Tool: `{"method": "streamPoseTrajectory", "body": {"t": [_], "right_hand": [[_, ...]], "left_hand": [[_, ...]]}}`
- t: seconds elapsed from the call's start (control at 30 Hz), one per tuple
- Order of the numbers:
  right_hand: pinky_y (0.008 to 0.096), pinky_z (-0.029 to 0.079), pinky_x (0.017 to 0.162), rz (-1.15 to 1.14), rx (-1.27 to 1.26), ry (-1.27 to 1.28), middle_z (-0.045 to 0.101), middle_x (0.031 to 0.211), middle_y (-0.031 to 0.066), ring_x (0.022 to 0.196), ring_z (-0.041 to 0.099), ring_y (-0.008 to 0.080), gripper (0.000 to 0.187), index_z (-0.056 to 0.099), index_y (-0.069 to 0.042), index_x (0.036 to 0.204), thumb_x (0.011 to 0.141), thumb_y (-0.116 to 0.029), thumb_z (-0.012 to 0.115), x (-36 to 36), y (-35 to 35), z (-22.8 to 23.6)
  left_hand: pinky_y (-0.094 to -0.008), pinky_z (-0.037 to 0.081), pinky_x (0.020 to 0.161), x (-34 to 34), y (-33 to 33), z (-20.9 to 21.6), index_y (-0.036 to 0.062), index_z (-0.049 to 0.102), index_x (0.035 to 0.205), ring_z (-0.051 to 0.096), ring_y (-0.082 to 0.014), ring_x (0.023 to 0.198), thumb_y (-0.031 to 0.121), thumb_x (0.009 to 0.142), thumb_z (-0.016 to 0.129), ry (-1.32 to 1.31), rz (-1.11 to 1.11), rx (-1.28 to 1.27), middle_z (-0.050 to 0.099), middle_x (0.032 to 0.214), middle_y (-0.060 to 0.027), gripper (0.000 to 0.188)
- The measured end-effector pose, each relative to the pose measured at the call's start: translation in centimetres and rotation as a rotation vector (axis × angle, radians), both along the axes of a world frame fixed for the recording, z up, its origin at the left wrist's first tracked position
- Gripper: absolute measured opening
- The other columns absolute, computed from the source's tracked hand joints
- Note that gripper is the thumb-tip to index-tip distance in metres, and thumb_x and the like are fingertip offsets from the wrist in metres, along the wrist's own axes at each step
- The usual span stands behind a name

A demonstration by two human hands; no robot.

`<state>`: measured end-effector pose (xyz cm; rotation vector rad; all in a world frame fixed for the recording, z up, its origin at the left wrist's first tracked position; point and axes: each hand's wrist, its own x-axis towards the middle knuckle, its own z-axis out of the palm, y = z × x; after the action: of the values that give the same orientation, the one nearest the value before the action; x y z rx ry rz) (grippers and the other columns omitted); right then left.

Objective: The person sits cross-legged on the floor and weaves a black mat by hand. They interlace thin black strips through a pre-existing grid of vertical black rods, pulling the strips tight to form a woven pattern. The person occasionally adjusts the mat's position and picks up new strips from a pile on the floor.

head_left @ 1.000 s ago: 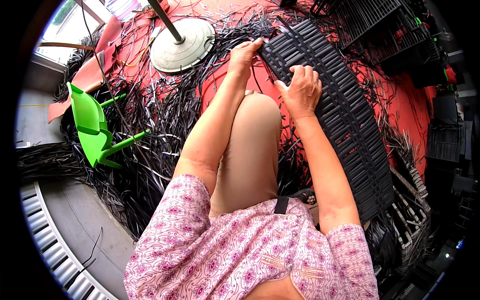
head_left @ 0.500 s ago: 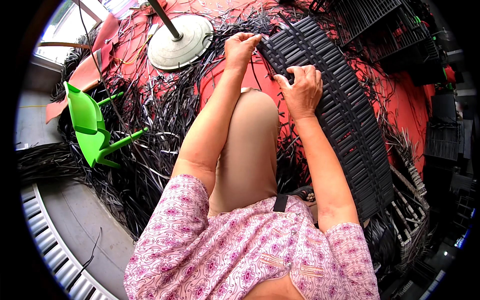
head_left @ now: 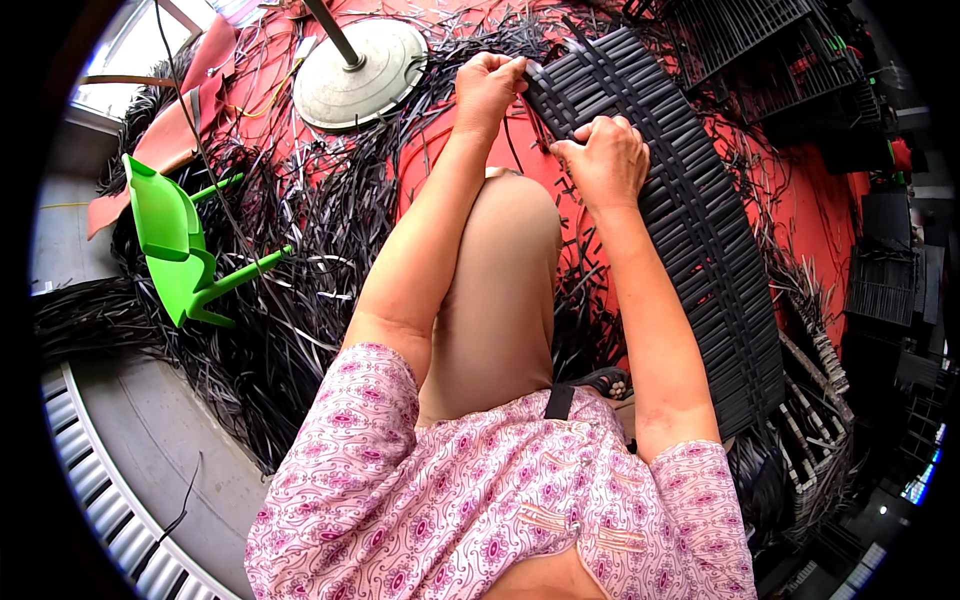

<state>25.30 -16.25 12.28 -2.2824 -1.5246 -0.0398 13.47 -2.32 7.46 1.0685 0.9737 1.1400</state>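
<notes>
Head view: left hand [head_left: 490, 95] is pinched narrow at the upper corner of the black panel [head_left: 700, 225]; cannot tell what its fingertips hold. Right hand [head_left: 608, 165] is curled at the panel's edge; its grip cannot be told. Panel extends right of and below the right hand. Left of the left hand: loose strips [head_left: 345, 225], round base [head_left: 368, 95], green chair [head_left: 165, 215]

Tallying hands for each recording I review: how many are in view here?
2. The left hand is at the upper-left corner of the black slatted panel; the right hand is lower, along its left edge. Dark clutter could hide others.
</notes>
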Motion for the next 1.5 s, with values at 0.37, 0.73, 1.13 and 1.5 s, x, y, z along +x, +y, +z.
{"method": "streamPoseTrajectory", "body": {"t": [0.37, 0.73, 1.13, 1.5], "right_hand": [[0.0446, 0.055, 0.083, 0.057, -0.131, 0.067, 0.074, 0.094, 0.0138, 0.091, 0.071, 0.0333, 0.029, 0.078, -0.011, 0.084, 0.068, -0.033, 0.089, 0.5, 0.6, 1.0], [0.0446, 0.055, 0.079, 0.104, -0.265, 0.144, 0.074, 0.083, 0.0166, 0.084, 0.072, 0.0353, 0.030, 0.077, -0.010, 0.081, 0.073, -0.038, 0.083, 1.6, 1.4, 2.1], [0.0449, 0.056, 0.078, 0.090, -0.187, 0.167, 0.074, 0.081, 0.0160, 0.082, 0.072, 0.0362, 0.027, 0.075, -0.009, 0.079, 0.075, -0.036, 0.077, 1.1, 0.6, 1.7], [0.0450, 0.053, 0.070, 0.262, 0.146, 0.083, 0.068, 0.080, 0.0100, 0.076, 0.068, 0.0319, 0.021, 0.066, -0.008, 0.072, 0.077, -0.024, 0.078, 1.0, -0.9, -0.7]], "left_hand": [[-0.0235, 0.052, 0.060, 0.3, 0.7, -0.6, 0.0035, 0.069, 0.096, 0.064, -0.0092, 0.067, 0.016, 0.091, 0.076, 0.048, -0.014, -0.009, 0.071, 0.083, -0.0038, 0.015], [-0.0422, 0.040, 0.100, -2.6, -2.8, 3.4, 0.0211, 0.077, 0.093, 0.056, -0.0240, 0.119, 0.020, 0.075, 0.081, 0.927, 0.035, 1.318, 0.064, 0.123, -0.0006, 0.019], [-0.0418, 0.040, 0.094, -2.7, -1.0, 2.1, 0.0199, 0.070, 0.101, 0.053, -0.0249, 0.108, 0.014, 0.081, 0.075, 0.855, -0.445, 1.302, 0.059, 0.104, -0.0016, 0.021], [-0.0458, 0.047, 0.068, -1.1, 1.4, 4.4, 0.0064, 0.055, 0.082, 0.062, -0.0326, 0.083, 0.004, 0.080, 0.070, 0.811, -0.876, 1.193, 0.054, 0.089, -0.0067, 0.016]]}}
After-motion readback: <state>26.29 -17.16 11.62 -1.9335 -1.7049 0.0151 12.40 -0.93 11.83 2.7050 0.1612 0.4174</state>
